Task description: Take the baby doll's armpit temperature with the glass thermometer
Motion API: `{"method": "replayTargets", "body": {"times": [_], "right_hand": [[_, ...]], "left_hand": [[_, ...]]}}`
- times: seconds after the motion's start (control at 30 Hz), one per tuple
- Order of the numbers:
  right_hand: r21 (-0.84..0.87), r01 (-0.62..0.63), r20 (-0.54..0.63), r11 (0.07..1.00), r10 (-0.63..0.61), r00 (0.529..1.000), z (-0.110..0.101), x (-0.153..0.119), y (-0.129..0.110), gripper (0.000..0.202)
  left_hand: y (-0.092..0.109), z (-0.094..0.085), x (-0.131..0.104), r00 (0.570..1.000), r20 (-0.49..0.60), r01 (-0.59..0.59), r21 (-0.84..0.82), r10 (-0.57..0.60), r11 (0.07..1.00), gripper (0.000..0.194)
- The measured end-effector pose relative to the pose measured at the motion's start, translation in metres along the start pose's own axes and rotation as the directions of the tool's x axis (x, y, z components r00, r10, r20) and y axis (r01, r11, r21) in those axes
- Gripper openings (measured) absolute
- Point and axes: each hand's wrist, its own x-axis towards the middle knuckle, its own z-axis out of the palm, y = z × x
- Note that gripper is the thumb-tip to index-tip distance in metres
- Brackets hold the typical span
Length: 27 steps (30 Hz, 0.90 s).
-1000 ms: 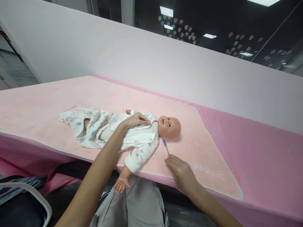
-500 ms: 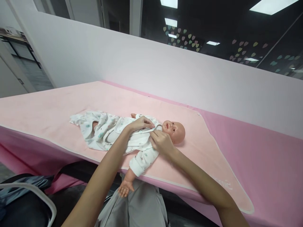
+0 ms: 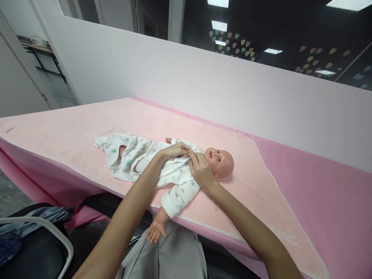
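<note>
A baby doll lies on its back with its head to the right. It wears a white baby romper with small green prints, partly undone down the front, where small round snaps show. At the collar, my left hand pinches the romper's front edge. My right hand meets it there, fingers closed on the same cloth just below the doll's chin. The fingertips touch and hide the bit of cloth between them. One doll arm hangs over the table's near edge.
A pale pink mat covers the table over a darker pink cloth. Behind stands a white wall with dark glass above. A chair with dark cloth on it is at the lower left.
My hands have come together at the collar, and the near front flap has been turned over, so its printed side shows. The view has shifted slightly.
</note>
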Motion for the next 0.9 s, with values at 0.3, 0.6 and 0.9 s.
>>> {"method": "replayTargets", "body": {"times": [0.3, 0.6, 0.9], "right_hand": [[-0.068, 0.039, -0.005, 0.997, -0.04, 0.999, 0.0, -0.002, -0.002, 0.03], [0.096, -0.067, 0.017, 0.993, 0.066, 0.998, 0.008, -0.011, -0.004, 0.037], [0.423, -0.215, -0.086, 0.88, 0.275, 0.958, 0.016, -0.016, -0.004, 0.027]], "left_hand": [[0.007, -0.007, -0.007, 0.994, 0.112, -0.027, 0.093, 0.017, 0.995, 0.029], [0.011, -0.004, -0.008, 0.996, 0.092, -0.007, 0.146, -0.006, 0.989, 0.019], [0.007, -0.004, -0.007, 0.998, 0.049, 0.032, 0.081, -0.036, 0.996, 0.019]]}}
